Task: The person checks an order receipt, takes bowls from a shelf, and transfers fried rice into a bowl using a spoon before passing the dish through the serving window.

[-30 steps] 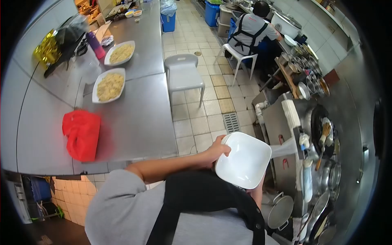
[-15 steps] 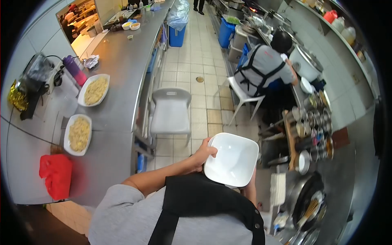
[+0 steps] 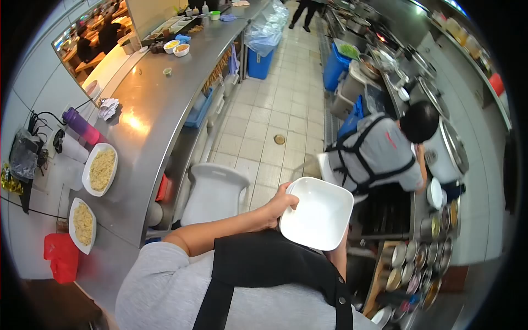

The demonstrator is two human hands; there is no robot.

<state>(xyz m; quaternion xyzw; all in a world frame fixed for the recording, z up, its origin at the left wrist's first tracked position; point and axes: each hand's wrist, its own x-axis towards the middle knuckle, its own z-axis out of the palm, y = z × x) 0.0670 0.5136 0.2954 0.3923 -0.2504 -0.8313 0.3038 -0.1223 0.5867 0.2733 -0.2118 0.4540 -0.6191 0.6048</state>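
A white, rounded-square bowl (image 3: 317,214) is held in front of my chest with its inside facing up. At its left rim my left hand (image 3: 282,203) is closed, the thumb over the edge and the fingers behind it. A second edge shows at that side, but I cannot tell whether another bowl is nested below. My right hand (image 3: 340,250) supports the bowl from the lower right; its fingers are hidden behind the bowl. On the steel counter to the left lie two white oval dishes of pale yellowish food, one farther (image 3: 101,169) and one nearer (image 3: 83,224).
A grey chair (image 3: 214,192) stands beside the counter (image 3: 132,181). A co-worker (image 3: 379,154) sits at the right by a large pot (image 3: 448,148). Several metal containers (image 3: 407,269) fill the lower right. Blue bins (image 3: 259,63) line the tiled aisle (image 3: 258,121); another person's legs (image 3: 302,14) show beyond.
My view has shifted, so the chair and dishes appear farther left and lower, and the co-worker lower right. The bowl stays in my hands. The wok at lower right has left view.
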